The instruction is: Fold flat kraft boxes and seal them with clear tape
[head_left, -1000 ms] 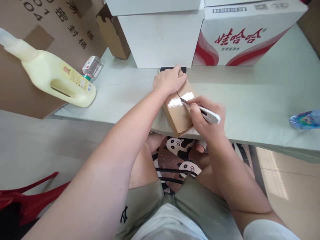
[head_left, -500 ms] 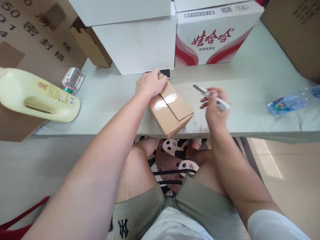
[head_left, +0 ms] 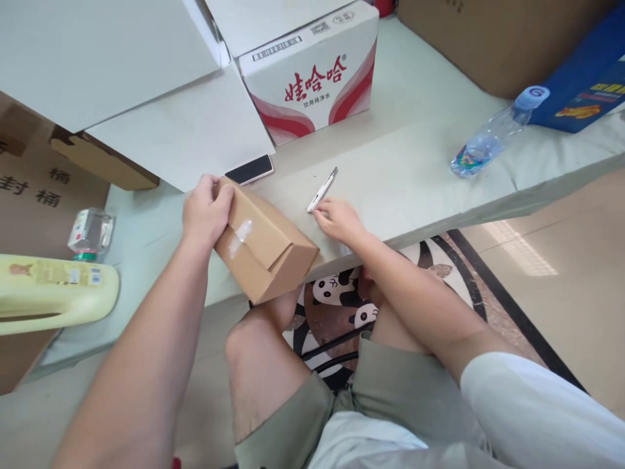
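Observation:
My left hand (head_left: 208,212) grips the upper left end of a small brown cardboard box (head_left: 266,244), fingers over its far edge. A strip of shiny clear tape (head_left: 241,238) crosses the seam on its top, and its near end is tilted up off the table. To the right, my right hand (head_left: 338,219) is low over the table, its fingertips closed at the near end of a white utility knife (head_left: 322,190). The blade end points away from me and to the right. Just behind the box lies a dark-screened phone (head_left: 250,170).
White cartons (head_left: 317,81) stand along the back. A clear plastic bottle (head_left: 493,140) lies on the right beside a blue box (head_left: 581,85). On the left are a yellow jug (head_left: 105,293) and a small clear bottle (head_left: 91,231). The table's front edge (head_left: 439,225) runs before my knees.
My view has turned to the right. The right hand has lowered the knife to the table, and its blade end now points right instead of left. My left hand has tilted the box.

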The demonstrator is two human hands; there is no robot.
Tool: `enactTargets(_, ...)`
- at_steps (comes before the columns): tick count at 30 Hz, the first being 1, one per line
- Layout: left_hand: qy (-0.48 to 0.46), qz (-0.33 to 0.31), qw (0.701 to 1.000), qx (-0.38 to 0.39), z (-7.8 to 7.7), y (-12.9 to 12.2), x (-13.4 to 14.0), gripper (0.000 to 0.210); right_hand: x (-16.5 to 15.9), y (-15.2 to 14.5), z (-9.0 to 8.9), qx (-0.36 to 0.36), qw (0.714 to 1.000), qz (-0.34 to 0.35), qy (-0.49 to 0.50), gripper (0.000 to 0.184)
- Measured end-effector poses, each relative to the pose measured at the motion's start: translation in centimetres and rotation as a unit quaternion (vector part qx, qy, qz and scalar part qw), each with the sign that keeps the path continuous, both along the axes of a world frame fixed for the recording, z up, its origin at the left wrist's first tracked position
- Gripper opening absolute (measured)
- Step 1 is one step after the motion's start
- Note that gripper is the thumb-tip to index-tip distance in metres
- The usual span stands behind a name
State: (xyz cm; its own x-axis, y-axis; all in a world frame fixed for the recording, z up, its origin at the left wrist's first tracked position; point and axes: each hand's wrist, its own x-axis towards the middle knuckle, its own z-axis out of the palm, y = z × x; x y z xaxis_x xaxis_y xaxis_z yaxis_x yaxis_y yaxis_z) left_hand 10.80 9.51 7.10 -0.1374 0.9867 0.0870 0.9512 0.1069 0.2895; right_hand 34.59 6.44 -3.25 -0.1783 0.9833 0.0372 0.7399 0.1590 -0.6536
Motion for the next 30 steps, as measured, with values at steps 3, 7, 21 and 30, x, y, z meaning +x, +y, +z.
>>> enactTargets(3, -0.053, 0.022, 0.997, 0.056, -1.1, -1.6, -2.7, 0.06, -0.9, -0.8, 0.2, -0.069, 0.99, 0.074, 0.097, 0.047)
enactTargets(7, -0.108, 0.169, 0.978, 0.049, -2.9, -3.6, -5.5, 0.085, -2.4, -2.0, 0.9, -0.113, 0.958, 0.135, 0.228, 0.037)
enactTargets(21, -0.476, 0.147, 0.865, -0.053, -7.6, -13.7, -7.6, 0.069, -3.7, -1.3, 0.0, -0.127, 0.833, -0.018, 0.538, 0.022)
enactTargets(30, -0.658, 0.133, 0.732, 0.114, -8.3, -13.2, -5.0, 0.053, -4.0, -1.4, 0.2, -0.169, 0.789, -0.09, 0.584, 0.035)
